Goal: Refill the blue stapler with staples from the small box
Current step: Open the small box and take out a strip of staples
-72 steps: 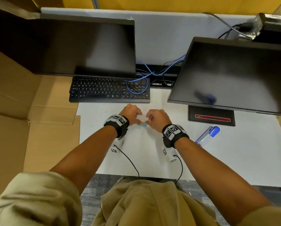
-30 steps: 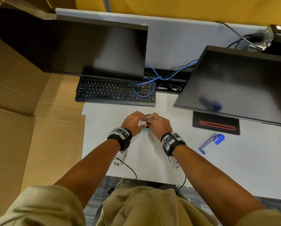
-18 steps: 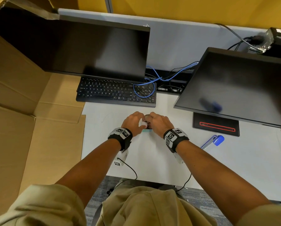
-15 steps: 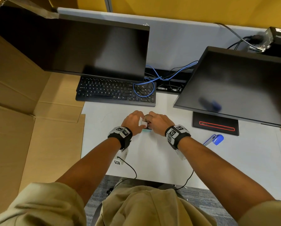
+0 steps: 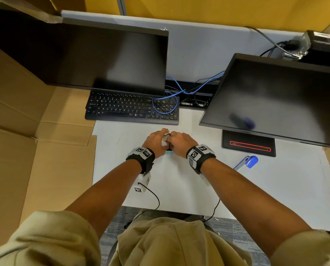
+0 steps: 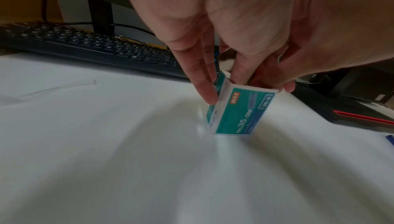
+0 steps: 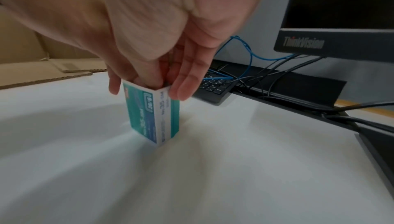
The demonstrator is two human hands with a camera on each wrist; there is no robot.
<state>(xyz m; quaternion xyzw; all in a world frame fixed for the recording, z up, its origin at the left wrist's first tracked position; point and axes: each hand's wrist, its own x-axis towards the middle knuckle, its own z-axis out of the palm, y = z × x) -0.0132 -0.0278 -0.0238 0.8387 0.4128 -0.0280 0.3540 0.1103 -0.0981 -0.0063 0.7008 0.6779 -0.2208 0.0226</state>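
Note:
The small box (image 6: pixel 241 111), teal and white, stands on end on the white desk (image 5: pixel 179 189). My left hand (image 6: pixel 245 84) pinches its upper end from above, one finger down the left side. My right hand (image 7: pixel 149 86) grips the same end, with fingertips (image 7: pixel 183 91) on the narrow side and middle fingers dipping into the top. What lies inside is hidden. In the head view both hands (image 5: pixel 161 141) (image 5: pixel 176 142) meet over the box (image 5: pixel 166 141). The blue stapler (image 5: pixel 246 162) lies untouched on the desk to the right of my right wrist.
A black keyboard (image 5: pixel 131 108) sits just beyond the hands under the left monitor (image 5: pixel 102 58). The right monitor (image 5: pixel 275 96) and its base (image 5: pixel 248 145) stand at the right. Blue cables (image 5: pixel 171 100) hang between them. Flat cardboard (image 5: pixel 35 150) covers the left.
Both hands have stayed together on the box. It was held level between them; now it stands on end on the desk, and the right wrist has rolled. The stapler has not moved.

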